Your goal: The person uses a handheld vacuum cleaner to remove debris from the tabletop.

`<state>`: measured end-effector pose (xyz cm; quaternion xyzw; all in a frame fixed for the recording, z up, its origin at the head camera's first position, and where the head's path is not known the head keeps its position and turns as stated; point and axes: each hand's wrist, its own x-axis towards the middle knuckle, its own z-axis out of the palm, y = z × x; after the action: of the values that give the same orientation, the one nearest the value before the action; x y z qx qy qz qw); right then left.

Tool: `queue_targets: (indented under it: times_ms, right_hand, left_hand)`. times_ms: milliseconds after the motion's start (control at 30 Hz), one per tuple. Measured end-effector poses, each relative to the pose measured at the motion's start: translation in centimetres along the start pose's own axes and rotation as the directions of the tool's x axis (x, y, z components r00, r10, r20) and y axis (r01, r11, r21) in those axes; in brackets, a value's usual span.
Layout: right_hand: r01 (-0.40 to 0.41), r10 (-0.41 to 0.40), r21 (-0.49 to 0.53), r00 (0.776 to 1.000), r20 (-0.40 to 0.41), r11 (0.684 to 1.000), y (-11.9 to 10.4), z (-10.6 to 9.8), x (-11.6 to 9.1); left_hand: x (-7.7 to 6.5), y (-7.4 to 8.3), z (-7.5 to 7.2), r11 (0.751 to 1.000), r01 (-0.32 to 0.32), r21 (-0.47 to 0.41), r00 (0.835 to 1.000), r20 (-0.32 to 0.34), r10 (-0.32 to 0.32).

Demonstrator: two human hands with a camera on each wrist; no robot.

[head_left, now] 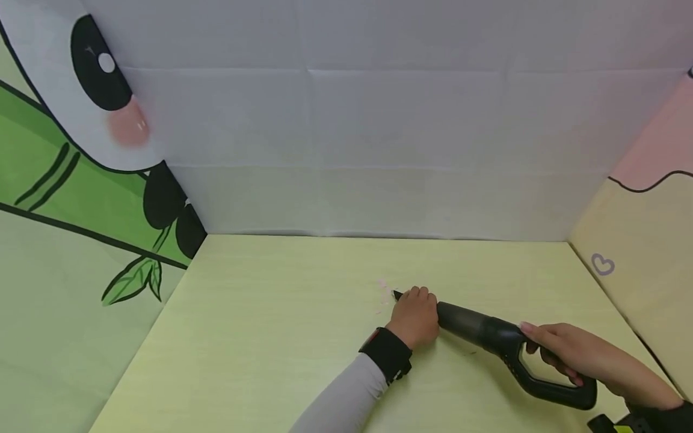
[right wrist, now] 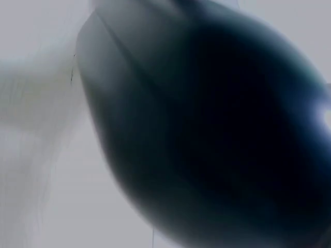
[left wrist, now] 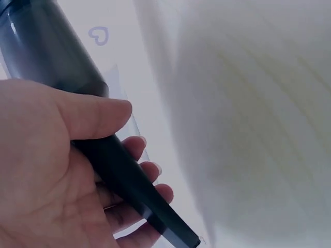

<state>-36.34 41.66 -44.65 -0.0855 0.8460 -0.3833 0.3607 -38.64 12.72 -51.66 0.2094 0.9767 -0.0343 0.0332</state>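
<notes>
A black handheld vacuum cleaner (head_left: 479,326) is held at a slant over the table by both hands. The left hand (head_left: 415,317) grips its narrow crevice nozzle (left wrist: 126,178), thumb on one side and fingers curled around the other. Only the dark nozzle tip sticks out beyond that hand, close to small pink scraps (head_left: 385,291) on the table. At the other end, the right hand (head_left: 576,352) holds the loop handle (head_left: 552,391), fingers wrapped through it. The vacuum's blurred dark body (right wrist: 207,129) fills most of the right wrist view, hiding the right hand there.
The pale yellow table (head_left: 260,337) meets a whitish back panel (head_left: 368,120). Printed side panels stand at the left and right, the right one with a small purple heart (head_left: 603,264). A tiny dark speck (head_left: 473,353) lies below the vacuum.
</notes>
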Motion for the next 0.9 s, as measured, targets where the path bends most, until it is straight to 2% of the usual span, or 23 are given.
queue_targets:
  times_ms: [167, 300, 633, 900]
  right_hand:
    - [0.002, -0.002, -0.003, 1.000, 0.001, 1.000, -0.3, 0.2, 0.2]
    - [0.004, -0.004, -0.007, 1.000, -0.012, 1.000, -0.4, 0.6, 0.3]
    - [0.016, -0.016, -0.009, 0.999, -0.046, 1.000, -0.7, 1.1, 0.6]
    - [-0.005, 0.004, -0.017, 0.999, -0.052, 1.000, -0.5, 0.6, 0.4]
  left_hand:
    - [-0.1, -0.3, 0.1, 1.000, -0.005, -0.010, 1.000, 0.018, 0.005]
    - [0.0, -0.6, 0.4, 1.000, -0.016, 0.023, 1.000, 0.022, 0.016]
    - [0.2, -1.0, 0.4, 1.000, -0.016, 0.009, 1.000, -0.006, 0.016]
    - [0.8, -0.6, 0.1, 1.000, -0.012, 0.016, 1.000, -0.002, 0.012]
